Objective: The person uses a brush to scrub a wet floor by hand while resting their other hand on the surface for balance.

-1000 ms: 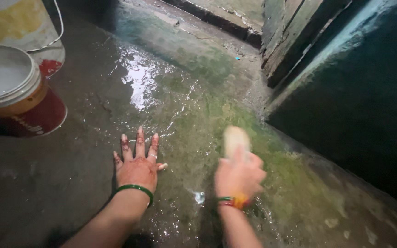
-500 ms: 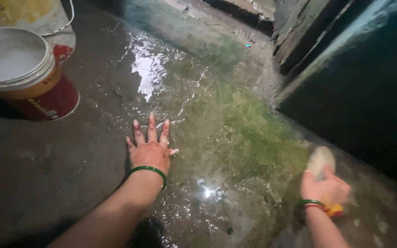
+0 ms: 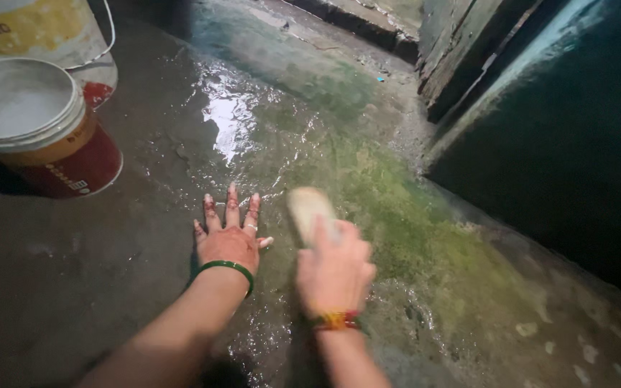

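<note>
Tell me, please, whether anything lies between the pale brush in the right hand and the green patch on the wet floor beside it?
Nothing visible does. The right hand presses the pale brush onto the wet floor at the edge of the green patch; the left hand rests flat on the other side.

There are two buckets: a red and yellow bucket (image 3: 41, 133) and a yellow and white bucket (image 3: 44, 36). There are two hands: the left hand (image 3: 228, 241) and the right hand (image 3: 333, 267). There is one scrub brush (image 3: 309, 210). There are two bangles: a green bangle (image 3: 226, 269) and an orange bangle (image 3: 333, 320).
</note>
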